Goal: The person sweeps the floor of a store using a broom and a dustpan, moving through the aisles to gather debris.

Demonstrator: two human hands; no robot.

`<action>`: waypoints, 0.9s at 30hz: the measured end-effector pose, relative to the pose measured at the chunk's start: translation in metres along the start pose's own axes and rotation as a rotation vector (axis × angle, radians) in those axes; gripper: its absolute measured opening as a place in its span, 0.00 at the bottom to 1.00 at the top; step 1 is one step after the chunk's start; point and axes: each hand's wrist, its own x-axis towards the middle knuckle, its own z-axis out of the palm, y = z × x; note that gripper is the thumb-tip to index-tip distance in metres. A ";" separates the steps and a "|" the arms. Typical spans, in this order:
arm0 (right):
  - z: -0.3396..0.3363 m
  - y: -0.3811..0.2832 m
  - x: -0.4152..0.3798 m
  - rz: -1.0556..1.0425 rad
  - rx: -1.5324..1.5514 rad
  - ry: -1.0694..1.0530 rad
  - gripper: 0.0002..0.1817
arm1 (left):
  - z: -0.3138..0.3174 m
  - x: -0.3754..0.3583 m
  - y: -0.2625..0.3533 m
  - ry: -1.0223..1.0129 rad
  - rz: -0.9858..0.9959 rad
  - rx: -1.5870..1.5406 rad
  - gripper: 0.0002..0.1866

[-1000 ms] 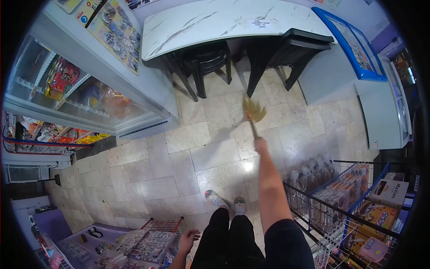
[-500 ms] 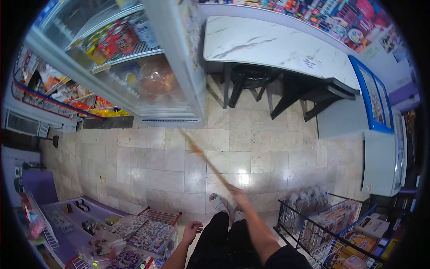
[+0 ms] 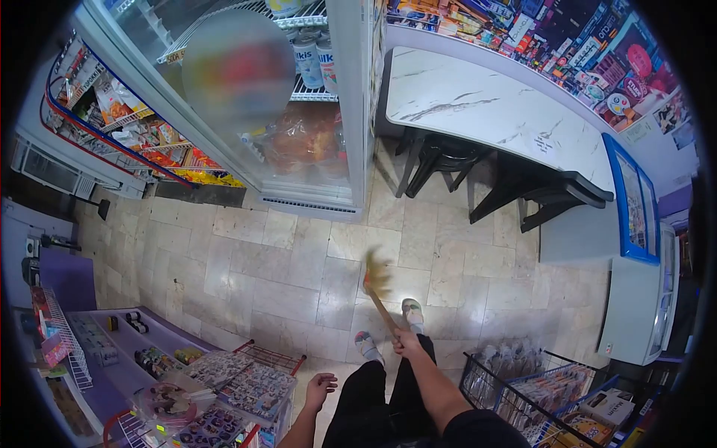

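Note:
My right hand point(image 3: 407, 343) is wrapped around the wooden handle of a broom point(image 3: 382, 308). The broom's yellowish fan-shaped bristles point(image 3: 379, 275) are blurred and reach over the tiled floor in front of my feet. My left hand point(image 3: 321, 390) hangs at my left side with loosely curled fingers and nothing in it. It is nearest to the shelf of packaged goods point(image 3: 261, 388).
A glass-door drinks fridge point(image 3: 314, 198) stands ahead to the left, beside a snack rack point(image 3: 127, 127). A marble-patterned table point(image 3: 463, 89) with dark stools point(image 3: 441, 164) is ahead. Chest freezers point(image 3: 638, 299) and a wire rack point(image 3: 515, 381) are on my right.
My right hand has drawn the broom back towards me, and its bristles have swung right, away from the fridge. My right foot has stepped forward. The view has shifted.

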 end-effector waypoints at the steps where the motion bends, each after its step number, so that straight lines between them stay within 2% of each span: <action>1: 0.006 -0.023 -0.030 -0.023 0.046 -0.020 0.13 | 0.000 0.003 0.006 0.014 0.022 -0.018 0.12; 2: 0.013 -0.048 -0.057 -0.046 0.087 -0.040 0.15 | 0.002 0.006 0.012 0.028 0.026 -0.026 0.12; 5: 0.037 -0.121 -0.103 -0.349 -0.051 -0.009 0.25 | 0.012 0.006 0.017 0.073 0.020 -0.058 0.12; 7: 0.057 -0.181 -0.075 -0.520 -0.093 0.036 0.24 | 0.023 0.010 0.016 0.074 -0.030 -0.057 0.12; 9: 0.071 -0.252 -0.001 -0.729 -0.237 0.130 0.24 | 0.042 0.017 0.021 0.080 -0.057 -0.076 0.12; 11: 0.093 -0.335 0.054 -0.722 -0.219 0.169 0.22 | 0.061 0.031 0.025 0.115 -0.053 -0.092 0.11; 13: 0.107 -0.402 0.110 -0.807 -0.381 0.275 0.18 | 0.087 0.036 0.036 0.164 -0.058 -0.157 0.11; 15: 0.106 -0.452 0.165 -0.556 -0.491 0.365 0.17 | 0.110 0.046 0.043 0.175 -0.098 -0.210 0.11; 17: 0.086 -0.469 0.213 -0.578 -0.951 0.397 0.16 | 0.136 0.053 0.056 0.172 -0.130 -0.248 0.11; 18: 0.078 -0.464 0.228 -0.576 -1.180 0.410 0.16 | 0.147 0.052 0.064 0.168 -0.123 -0.276 0.11; 20: 0.053 -0.406 0.231 -0.595 -1.429 0.291 0.18 | 0.166 0.050 0.080 0.156 -0.093 -0.333 0.11; 21: 0.048 -0.360 0.217 -0.524 -1.450 0.311 0.19 | 0.171 0.048 0.082 0.144 -0.090 -0.345 0.12; 23: 0.054 -0.260 0.168 -0.542 -1.356 0.351 0.17 | 0.178 0.040 0.092 0.158 -0.067 -0.381 0.12; 24: 0.044 -0.209 0.186 -0.565 -1.424 0.206 0.16 | 0.181 0.036 0.096 0.171 -0.053 -0.405 0.11; 25: 0.065 -0.180 0.151 -0.607 -1.382 0.200 0.15 | 0.182 0.032 0.097 0.198 -0.041 -0.427 0.11; 27: 0.110 -0.134 0.146 -0.445 -1.348 0.155 0.16 | 0.180 0.027 0.095 0.243 -0.015 -0.460 0.11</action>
